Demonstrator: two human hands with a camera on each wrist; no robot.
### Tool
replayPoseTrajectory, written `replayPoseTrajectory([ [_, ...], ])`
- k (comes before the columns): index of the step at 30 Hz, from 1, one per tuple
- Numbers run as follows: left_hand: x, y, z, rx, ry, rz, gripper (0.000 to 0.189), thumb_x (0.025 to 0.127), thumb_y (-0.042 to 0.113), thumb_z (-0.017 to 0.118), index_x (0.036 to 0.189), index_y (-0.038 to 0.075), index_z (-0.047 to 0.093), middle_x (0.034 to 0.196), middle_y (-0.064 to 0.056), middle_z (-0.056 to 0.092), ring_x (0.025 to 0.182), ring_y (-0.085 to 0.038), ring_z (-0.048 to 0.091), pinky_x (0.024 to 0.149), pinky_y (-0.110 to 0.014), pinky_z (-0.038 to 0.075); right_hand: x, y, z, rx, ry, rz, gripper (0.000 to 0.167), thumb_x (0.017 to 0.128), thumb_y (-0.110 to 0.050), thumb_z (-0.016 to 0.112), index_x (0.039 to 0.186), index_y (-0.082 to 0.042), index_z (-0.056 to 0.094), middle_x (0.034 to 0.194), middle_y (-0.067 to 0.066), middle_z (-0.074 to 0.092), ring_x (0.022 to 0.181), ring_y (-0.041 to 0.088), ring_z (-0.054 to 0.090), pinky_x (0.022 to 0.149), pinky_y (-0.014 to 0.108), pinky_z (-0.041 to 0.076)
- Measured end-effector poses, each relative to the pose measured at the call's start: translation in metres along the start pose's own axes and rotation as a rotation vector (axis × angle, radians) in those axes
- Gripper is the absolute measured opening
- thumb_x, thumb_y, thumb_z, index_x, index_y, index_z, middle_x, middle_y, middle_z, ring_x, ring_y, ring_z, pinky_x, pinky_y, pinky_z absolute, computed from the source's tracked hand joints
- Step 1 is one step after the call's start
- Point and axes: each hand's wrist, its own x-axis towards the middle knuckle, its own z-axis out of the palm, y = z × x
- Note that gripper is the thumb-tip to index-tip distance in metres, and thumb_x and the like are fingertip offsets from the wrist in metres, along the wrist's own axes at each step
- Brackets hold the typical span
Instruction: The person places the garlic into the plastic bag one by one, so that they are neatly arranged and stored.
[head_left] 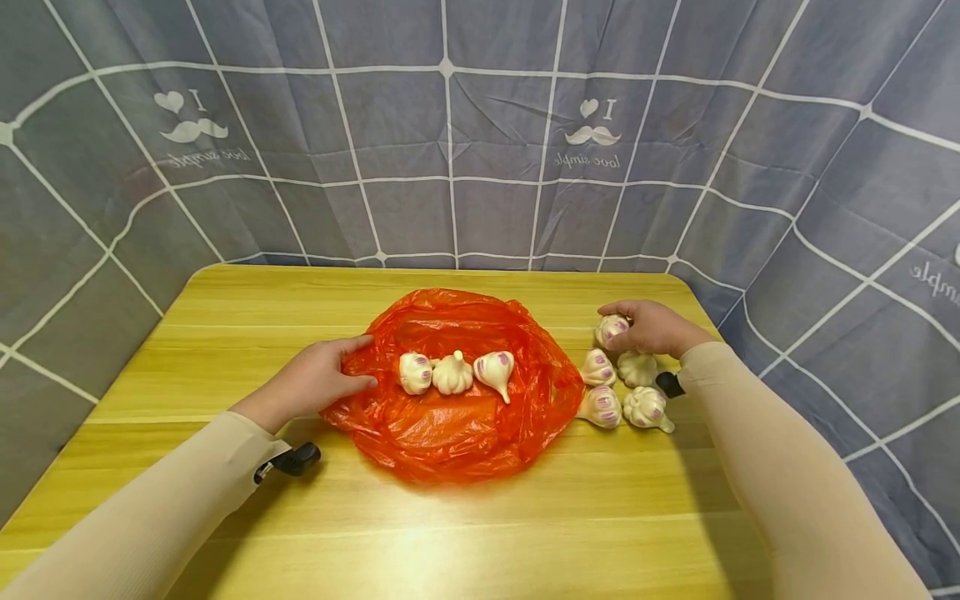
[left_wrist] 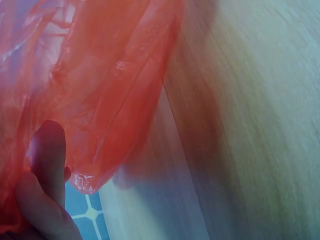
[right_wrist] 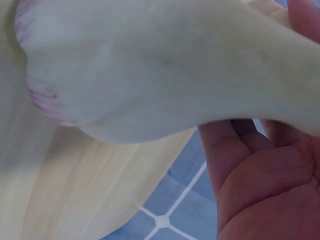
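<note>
Red plastic bag (head_left: 457,425), crinkled and spread wide, met the left hand (head_left: 317,379) at its nine o'clock edge, where thumb and forefinger stood apart. Between two and three o'clock from the bag, the right hand (head_left: 654,325) grasped a garlic bulb (head_left: 609,331). Three bulbs (head_left: 453,375) lay in a row inside the bag; four loose bulbs (head_left: 643,406) clustered at three o'clock on the wooden table (head_left: 360,533).

The left hand (head_left: 311,382) is touching a red plastic bag (head_left: 457,425); the right hand (head_left: 654,328) is gripping a garlic bulb (head_left: 608,330)
</note>
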Motion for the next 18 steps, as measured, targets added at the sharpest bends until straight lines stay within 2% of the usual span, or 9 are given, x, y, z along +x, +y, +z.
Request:
replayPoseTrajectory([
  [10, 0.000, 0.002, -0.001, 0.001, 0.000, 0.003, 0.079, 0.096, 0.026, 0.076, 0.162, 0.002, 0.039, 0.138, -0.030, 0.062, 0.057, -0.016, 0.064, 0.059, -0.032, 0.061, 0.000, -0.009, -0.006, -0.027, 0.035, -0.033, 0.069, 0.094, -0.025, 0.079, 0.155, -0.008, 0.051, 0.153, 0.029, 0.052, 0.128, 0.042, 0.059, 0.113, 0.060, 0.046],
  [18, 0.001, 0.002, -0.002, 0.006, 0.001, 0.012, 0.080, 0.096, 0.027, 0.077, 0.162, 0.002, 0.039, 0.137, -0.029, 0.063, 0.056, -0.016, 0.064, 0.059, -0.032, 0.060, -0.004, -0.031, -0.012, 0.003, 0.055, -0.052, 0.069, 0.094, -0.024, 0.079, 0.156, -0.011, 0.051, 0.154, 0.025, 0.054, 0.130, 0.038, 0.058, 0.114, 0.058, 0.046],
])
